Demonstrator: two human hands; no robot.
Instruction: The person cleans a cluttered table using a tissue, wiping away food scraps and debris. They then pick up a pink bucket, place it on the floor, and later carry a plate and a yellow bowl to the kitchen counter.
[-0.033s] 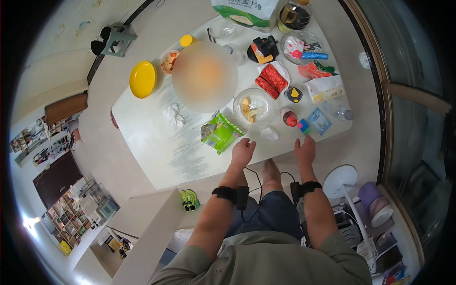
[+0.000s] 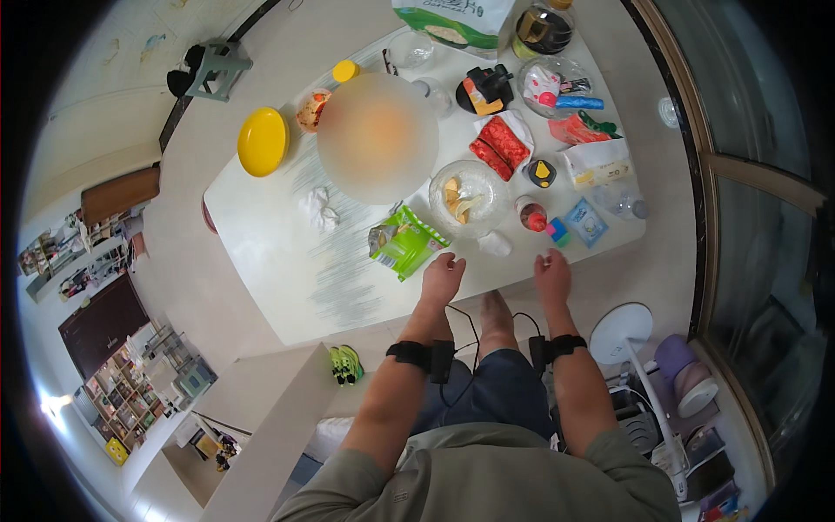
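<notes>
Green bag (image 2: 407,246) just beyond the left hand (image 2: 442,277)

Handling the bag would probably go best with a light pinch at its near edge, its silvery end kept from tipping. The left hand is loosely curled, thumb apart, seemingly empty. The right hand (image 2: 552,277), half-open and also apparently empty, is just short of a blue-and-green block (image 2: 558,232).

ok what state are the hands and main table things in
Left hand, loosely curled, nothing visibly held
Right hand, loosely curled, nothing visibly held
Green snack bag, seemingly open at its left end
Glass bowl, holding yellowish pieces
White tissues, crumpled
Red-capped bottle, closed
Dark bottle, upright and capped
Rightmost clear bottle, lying on its side
</notes>
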